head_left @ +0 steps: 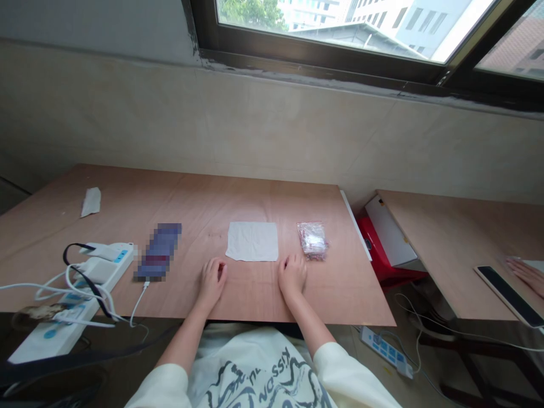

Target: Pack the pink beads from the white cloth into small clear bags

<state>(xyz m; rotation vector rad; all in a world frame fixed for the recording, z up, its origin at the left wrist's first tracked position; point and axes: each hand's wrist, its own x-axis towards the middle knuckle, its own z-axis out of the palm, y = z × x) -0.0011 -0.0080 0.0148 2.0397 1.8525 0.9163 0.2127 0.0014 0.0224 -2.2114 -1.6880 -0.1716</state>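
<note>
Loosely curled into a fist, my left hand (212,280) rests on the wooden table (255,294), just below and left of a white paper sheet (252,241). The sheet lies flat and looks slightly wrinkled. My right hand (292,276) is also curled on the tabletop, near the sheet's lower right corner. Nothing shows in either fist. Beyond my right hand lies a shiny clear plastic packet (313,241); its contents are too small to make out. The sheet sits between the two hands, a little farther from me.
At left are a pixelated phone (159,252) on a white cable, a power strip (108,277) with tangled cords and a paper scrap (90,202). A gap divides this table from a second table (450,243), where another person's hand (525,273) is beside a phone (508,293).
</note>
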